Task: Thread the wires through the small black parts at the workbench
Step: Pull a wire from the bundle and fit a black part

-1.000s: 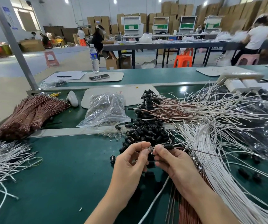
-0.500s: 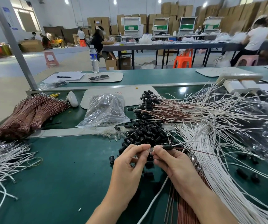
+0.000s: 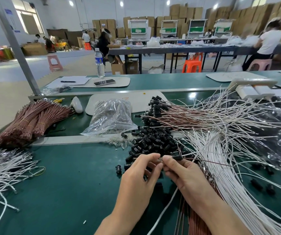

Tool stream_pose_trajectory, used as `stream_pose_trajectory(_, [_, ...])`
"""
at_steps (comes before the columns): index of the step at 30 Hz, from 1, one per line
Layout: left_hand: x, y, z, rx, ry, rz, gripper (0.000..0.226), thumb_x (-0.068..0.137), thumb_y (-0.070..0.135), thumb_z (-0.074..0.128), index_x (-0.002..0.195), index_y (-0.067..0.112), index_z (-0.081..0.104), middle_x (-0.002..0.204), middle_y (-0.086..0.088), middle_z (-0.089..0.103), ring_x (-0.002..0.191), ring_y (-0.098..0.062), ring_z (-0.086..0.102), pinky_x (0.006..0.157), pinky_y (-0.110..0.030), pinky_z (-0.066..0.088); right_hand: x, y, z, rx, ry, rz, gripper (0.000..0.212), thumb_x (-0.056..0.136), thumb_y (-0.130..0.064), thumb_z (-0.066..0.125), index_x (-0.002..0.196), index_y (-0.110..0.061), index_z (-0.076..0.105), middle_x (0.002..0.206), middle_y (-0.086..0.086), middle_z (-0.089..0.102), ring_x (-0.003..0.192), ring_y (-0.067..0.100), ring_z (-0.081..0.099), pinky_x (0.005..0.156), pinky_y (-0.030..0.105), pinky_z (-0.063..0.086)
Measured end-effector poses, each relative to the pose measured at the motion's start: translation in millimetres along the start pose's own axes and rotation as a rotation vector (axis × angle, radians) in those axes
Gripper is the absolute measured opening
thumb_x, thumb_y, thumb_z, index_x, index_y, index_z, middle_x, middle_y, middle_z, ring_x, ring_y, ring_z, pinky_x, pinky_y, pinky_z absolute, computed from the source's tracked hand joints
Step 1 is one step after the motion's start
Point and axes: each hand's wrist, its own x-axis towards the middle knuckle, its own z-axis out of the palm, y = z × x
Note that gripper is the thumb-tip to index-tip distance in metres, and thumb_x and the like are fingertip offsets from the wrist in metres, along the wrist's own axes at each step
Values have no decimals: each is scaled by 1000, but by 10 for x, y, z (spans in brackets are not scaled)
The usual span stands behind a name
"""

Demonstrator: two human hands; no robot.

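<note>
Pinching at the fingertips: right grip [image 3: 185, 175] is curled round one small black part [image 3: 177, 157], with a thin brown wire [image 3: 209, 161] trailing rightward from it. Left grip [image 3: 141, 182] pinches something tiny and glinting at the wire's near end, too small to name. Both hover just above the tabletop [image 3: 68, 184], beside the pile of black parts [image 3: 153, 143]. Wire likely light and springy, limp over its length; best held close to the tip. White wires [image 3: 221, 167] fan out to the right.

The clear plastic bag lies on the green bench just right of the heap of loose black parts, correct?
No. The head view shows the clear plastic bag on the green bench left of the heap of loose black parts, not right.
</note>
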Motion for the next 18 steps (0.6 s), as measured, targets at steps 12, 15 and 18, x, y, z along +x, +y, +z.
stream_pose_trajectory(12, [22, -32, -113, 301, 45, 158, 10, 95, 38, 56, 103, 32, 57, 91, 18, 60, 74, 12, 48, 63, -13, 44, 3, 31, -21, -35, -105, 61, 31, 72, -39, 83, 87, -11, 83, 86, 10, 75, 66, 7, 64, 58, 18, 52])
stream_pose_trajectory(15, [12, -45, -112, 296, 37, 160, 12, 96, 39, 57, 104, 31, 60, 92, 19, 61, 75, 14, 48, 64, -7, 42, 10, 45, -18, -52, -95, 48, 30, 70, -39, 84, 82, -12, 82, 82, 10, 74, 64, 7, 63, 56, 17, 50])
stream_pose_trajectory(18, [2, -58, -110, 268, 34, 155, 14, 98, 40, 60, 108, 29, 64, 96, 20, 64, 77, 14, 52, 67, -7, 44, 15, 42, -28, -66, -78, 21, 28, 70, -39, 83, 79, -13, 82, 79, 7, 73, 64, 7, 62, 57, 18, 51])
